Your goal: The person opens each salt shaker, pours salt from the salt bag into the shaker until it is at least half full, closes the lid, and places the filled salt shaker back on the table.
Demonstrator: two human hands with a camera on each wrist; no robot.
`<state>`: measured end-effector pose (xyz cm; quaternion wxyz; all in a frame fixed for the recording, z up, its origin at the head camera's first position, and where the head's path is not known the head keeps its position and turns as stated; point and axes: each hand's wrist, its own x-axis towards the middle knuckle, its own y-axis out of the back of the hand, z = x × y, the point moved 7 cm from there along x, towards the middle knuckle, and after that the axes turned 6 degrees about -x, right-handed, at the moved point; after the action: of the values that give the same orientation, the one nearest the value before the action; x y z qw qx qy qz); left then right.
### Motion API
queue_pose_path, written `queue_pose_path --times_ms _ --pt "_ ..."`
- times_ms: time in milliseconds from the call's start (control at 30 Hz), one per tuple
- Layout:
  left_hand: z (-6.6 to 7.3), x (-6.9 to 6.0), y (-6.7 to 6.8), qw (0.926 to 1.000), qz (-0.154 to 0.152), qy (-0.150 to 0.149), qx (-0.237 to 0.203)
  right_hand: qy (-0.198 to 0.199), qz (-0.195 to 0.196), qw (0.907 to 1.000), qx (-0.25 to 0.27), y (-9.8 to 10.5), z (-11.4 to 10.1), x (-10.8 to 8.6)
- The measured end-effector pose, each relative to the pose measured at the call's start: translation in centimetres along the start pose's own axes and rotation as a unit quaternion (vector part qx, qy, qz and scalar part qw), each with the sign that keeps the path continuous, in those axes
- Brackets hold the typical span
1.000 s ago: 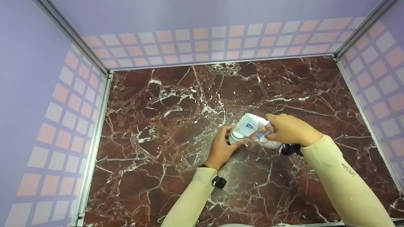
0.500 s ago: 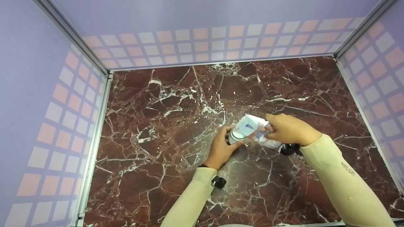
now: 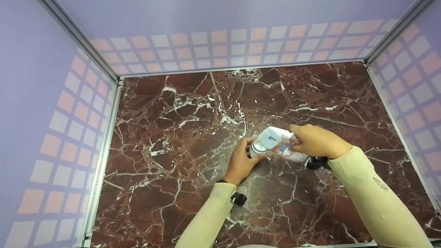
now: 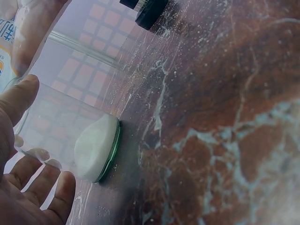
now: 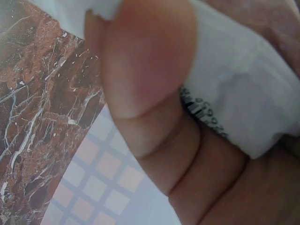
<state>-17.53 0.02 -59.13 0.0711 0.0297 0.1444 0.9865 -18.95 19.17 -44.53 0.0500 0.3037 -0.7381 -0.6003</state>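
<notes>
A clear glass jar (image 3: 257, 148) stands on the marbled surface, and the left hand (image 3: 242, 162) grips it round its side. In the left wrist view white powder (image 4: 96, 147) lies in the bottom of the jar (image 4: 61, 119), with the left hand's (image 4: 28, 159) thumb and fingers on the glass. The right hand (image 3: 313, 140) holds a white printed bag (image 3: 272, 138) tilted over the jar, its end at the jar's mouth. Close up in the right wrist view, the fingers of the right hand (image 5: 150, 98) are curled against the white bag (image 5: 239, 75), which shows printed numbers.
White specks lie scattered on the dark red marbled surface (image 3: 193, 141) beyond the jar. Purple panels with pink and white squares (image 3: 220, 44) stand at the back, left and right. A black camera (image 3: 239, 199) sits on the left wrist, another black device (image 3: 316, 162) at the right wrist.
The bag's end over the jar has tipped and sunk slightly, and its printed logo has shifted a little. Both hands keep nearly the same place and grip.
</notes>
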Motion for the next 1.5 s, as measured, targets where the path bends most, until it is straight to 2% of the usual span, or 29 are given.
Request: queue_pose_path --times_ms 433,933,1500 --pt "0.08 0.09 -0.07 0.9999 0.004 0.0 -0.011 -0.001 0.004 1.0 -0.002 0.25 0.06 0.04" --pt "0.43 0.06 -0.23 0.9998 -0.005 -0.018 0.009 -0.005 0.001 1.0 -0.004 0.42 0.07 -0.24" --pt "-0.12 -0.15 -0.14 0.9999 -0.008 -0.01 0.005 -0.001 0.008 1.0 0.003 -0.06 0.09 -0.2"
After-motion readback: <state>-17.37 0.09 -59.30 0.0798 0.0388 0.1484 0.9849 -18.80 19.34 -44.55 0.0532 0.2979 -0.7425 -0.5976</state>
